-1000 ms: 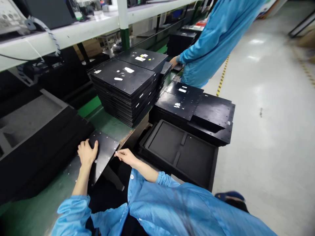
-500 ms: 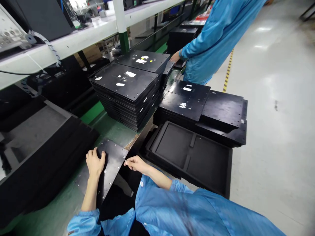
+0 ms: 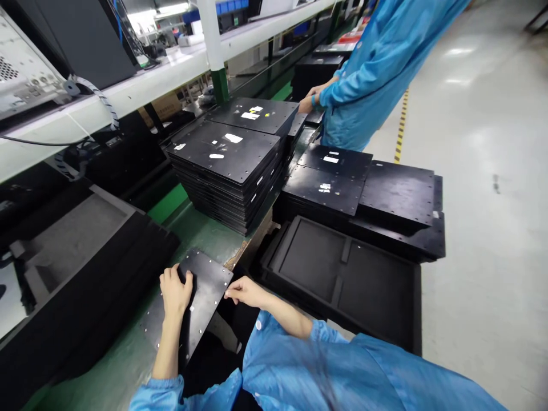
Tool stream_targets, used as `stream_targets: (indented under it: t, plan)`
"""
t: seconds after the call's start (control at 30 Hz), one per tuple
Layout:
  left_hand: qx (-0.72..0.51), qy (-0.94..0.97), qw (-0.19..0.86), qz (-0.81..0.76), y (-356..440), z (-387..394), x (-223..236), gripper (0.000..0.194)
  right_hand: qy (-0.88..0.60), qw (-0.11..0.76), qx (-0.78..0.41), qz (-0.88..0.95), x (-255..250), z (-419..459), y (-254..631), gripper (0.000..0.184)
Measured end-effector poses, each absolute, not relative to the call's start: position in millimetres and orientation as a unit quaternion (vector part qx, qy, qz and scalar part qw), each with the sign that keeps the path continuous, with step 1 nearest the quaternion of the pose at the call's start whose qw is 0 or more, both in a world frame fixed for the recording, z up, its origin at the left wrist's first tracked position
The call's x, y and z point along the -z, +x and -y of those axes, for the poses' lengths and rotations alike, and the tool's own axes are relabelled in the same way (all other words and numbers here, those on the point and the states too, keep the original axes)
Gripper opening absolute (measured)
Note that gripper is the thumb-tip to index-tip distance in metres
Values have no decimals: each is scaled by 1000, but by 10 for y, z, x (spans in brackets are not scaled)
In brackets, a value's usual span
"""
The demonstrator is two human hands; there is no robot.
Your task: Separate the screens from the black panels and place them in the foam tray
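A flat black panel [image 3: 201,288] with small pale holes along its borders lies on the green bench top. Its right corner juts past the bench edge. My left hand [image 3: 174,291] holds it down, fingers curled at its far left edge and thumb on its face. At the right corner, my right hand [image 3: 244,292] is closed in a pinch. Its fingertips touch or nearly touch the panel's edge; whatever they pinch is too small to make out.
Tall stacks of black panels [image 3: 222,151] stand farther along the green bench [image 3: 205,228]. More panels [image 3: 398,191] and black recessed trays [image 3: 317,251] are to the right. Dark foam-like blocks [image 3: 94,274] lie left. A co-worker in a blue coat [image 3: 363,85] stands beyond.
The view has shifted, so the bench scene sits slightly lower and farther right. My hands keep nearly the same places on the panel. The co-worker's second hand has come into sight.
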State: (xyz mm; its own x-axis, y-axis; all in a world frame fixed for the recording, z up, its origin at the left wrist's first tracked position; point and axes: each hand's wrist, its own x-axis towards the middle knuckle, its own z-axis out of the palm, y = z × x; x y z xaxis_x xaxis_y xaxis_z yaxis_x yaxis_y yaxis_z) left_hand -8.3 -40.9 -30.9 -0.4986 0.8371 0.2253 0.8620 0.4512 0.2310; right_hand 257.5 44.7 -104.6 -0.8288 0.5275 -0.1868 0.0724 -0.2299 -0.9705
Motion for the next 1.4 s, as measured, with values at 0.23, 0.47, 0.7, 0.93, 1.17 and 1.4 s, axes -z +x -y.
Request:
stream_targets:
  t: [0.23, 0.47, 0.7, 0.93, 1.17, 1.4]
  plan:
    - [141, -553, 16, 821, 92, 627, 356, 92, -314, 232, -570, 723, 837, -245, 2576, 39]
    - [10, -633, -29, 774, 400, 1036, 335, 99, -327, 219, -435, 810, 698, -231, 2518, 41]
    - [-123, -653, -54, 745, 647, 902, 123, 68, -329, 192, -366, 849, 706, -214, 2482, 37]
    - [30, -710, 98, 696, 340, 1188, -511, 54, -313, 169, -324, 877, 550, -275, 2574, 27]
    - [107, -638, 153, 747, 102, 1221, -994, 48, -185, 126, -290, 931, 198, -384, 2445, 68]
    - [135, -575, 72, 804, 101, 1123, -1115, 46, 27, 16, -154, 988, 105, -631, 1738, 83]
